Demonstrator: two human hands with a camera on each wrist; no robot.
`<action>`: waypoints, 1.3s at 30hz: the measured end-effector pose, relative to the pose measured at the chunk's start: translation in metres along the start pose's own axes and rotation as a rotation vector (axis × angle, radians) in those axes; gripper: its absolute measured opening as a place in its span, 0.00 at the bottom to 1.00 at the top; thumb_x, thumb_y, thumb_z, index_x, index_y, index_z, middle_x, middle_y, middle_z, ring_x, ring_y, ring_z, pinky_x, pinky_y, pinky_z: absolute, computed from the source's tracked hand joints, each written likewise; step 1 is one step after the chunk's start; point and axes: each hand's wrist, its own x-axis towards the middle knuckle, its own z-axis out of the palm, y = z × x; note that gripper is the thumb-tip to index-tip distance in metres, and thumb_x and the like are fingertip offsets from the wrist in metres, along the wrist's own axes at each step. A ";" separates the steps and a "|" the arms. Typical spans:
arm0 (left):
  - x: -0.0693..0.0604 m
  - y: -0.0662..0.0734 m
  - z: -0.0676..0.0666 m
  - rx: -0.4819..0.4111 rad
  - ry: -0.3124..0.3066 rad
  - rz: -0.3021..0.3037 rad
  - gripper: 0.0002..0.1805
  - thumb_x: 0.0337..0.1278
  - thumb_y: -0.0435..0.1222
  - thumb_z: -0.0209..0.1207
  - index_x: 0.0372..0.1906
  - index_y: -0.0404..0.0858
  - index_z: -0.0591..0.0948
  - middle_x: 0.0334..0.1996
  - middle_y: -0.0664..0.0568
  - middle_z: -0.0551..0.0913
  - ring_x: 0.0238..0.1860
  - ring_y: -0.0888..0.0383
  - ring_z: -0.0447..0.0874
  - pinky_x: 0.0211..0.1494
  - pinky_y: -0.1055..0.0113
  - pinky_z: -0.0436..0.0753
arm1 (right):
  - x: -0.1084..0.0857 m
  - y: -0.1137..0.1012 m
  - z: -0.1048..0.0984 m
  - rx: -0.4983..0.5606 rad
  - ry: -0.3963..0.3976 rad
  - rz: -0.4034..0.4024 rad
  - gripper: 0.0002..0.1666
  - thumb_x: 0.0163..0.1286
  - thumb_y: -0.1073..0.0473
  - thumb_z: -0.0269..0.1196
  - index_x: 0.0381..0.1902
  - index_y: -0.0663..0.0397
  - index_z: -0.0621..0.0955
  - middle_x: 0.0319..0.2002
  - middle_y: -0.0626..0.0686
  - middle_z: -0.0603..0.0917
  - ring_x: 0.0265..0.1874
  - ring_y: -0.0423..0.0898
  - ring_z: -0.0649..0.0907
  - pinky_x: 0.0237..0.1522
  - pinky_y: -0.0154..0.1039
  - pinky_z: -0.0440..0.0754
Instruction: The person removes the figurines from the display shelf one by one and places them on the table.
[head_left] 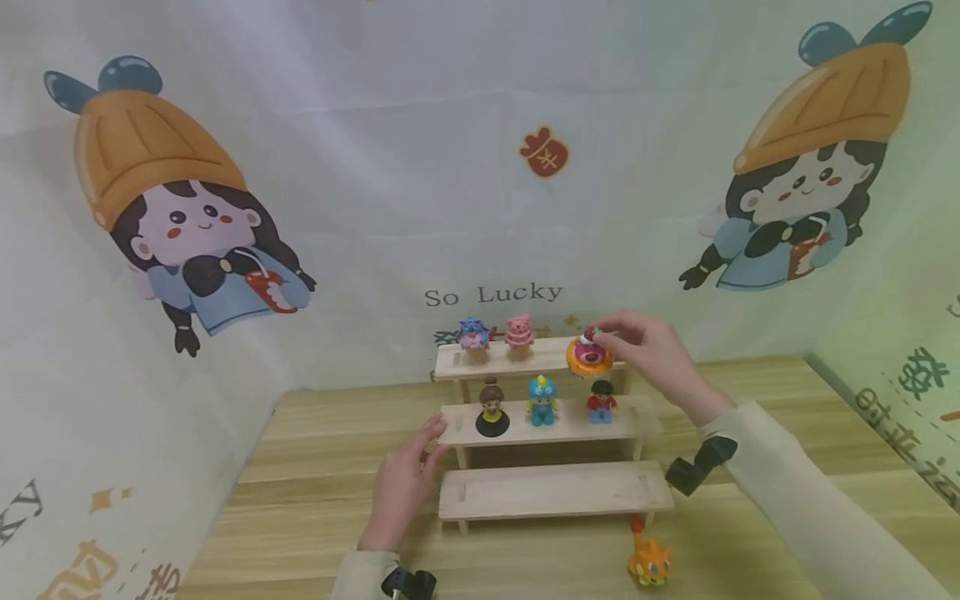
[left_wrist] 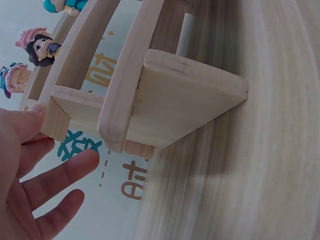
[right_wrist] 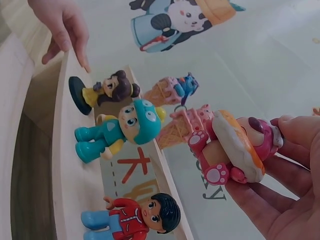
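In my right hand (right_wrist: pixel 295 175) I hold a pink bear figure (right_wrist: pixel 267 137) wearing an orange-and-white ring; thumb and fingers pinch it. The head view shows this bear at the right part of the top step (head_left: pixel 551 357); whether it touches the wood I cannot tell. My left hand (head_left: pixel 405 483) touches the left end of the middle step (head_left: pixel 566 429), fingers fairly straight and spread in the left wrist view. On that step stand a bun-haired doll (head_left: pixel 491 408), a teal-suited doll (head_left: pixel 542 402) and a red-jacketed doll (head_left: pixel 602 403).
Two ice-cream-cone figures, one blue (head_left: pixel 473 337) and one pink (head_left: pixel 519 335), stand on the top step's left half. The lowest step (head_left: pixel 555 492) is in front. An orange dragon-like figure (head_left: pixel 649 562) is on the wood-grain table (head_left: pixel 300 483), front right. A printed cloth (head_left: pixel 390 167) hangs behind.
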 end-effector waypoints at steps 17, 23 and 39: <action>0.002 -0.002 0.001 0.013 0.026 0.014 0.20 0.59 0.39 0.62 0.57 0.44 0.79 0.60 0.55 0.78 0.28 0.61 0.82 0.24 0.74 0.72 | -0.055 -0.003 0.010 -0.028 -0.035 -0.167 0.11 0.68 0.62 0.61 0.48 0.57 0.82 0.46 0.55 0.85 0.43 0.45 0.84 0.44 0.31 0.82; 0.001 -0.002 0.001 0.002 0.019 0.005 0.20 0.59 0.38 0.62 0.57 0.43 0.79 0.61 0.55 0.77 0.29 0.60 0.83 0.26 0.74 0.74 | -0.072 0.005 0.021 0.042 -0.065 -0.143 0.11 0.67 0.65 0.61 0.46 0.59 0.81 0.47 0.59 0.85 0.43 0.43 0.85 0.40 0.30 0.83; 0.000 -0.001 0.002 -0.017 0.004 -0.025 0.20 0.60 0.40 0.61 0.58 0.45 0.79 0.62 0.57 0.76 0.31 0.59 0.85 0.29 0.71 0.78 | -0.117 0.024 0.044 0.147 -0.196 -0.185 0.07 0.66 0.66 0.61 0.42 0.58 0.80 0.47 0.62 0.82 0.43 0.35 0.82 0.38 0.33 0.84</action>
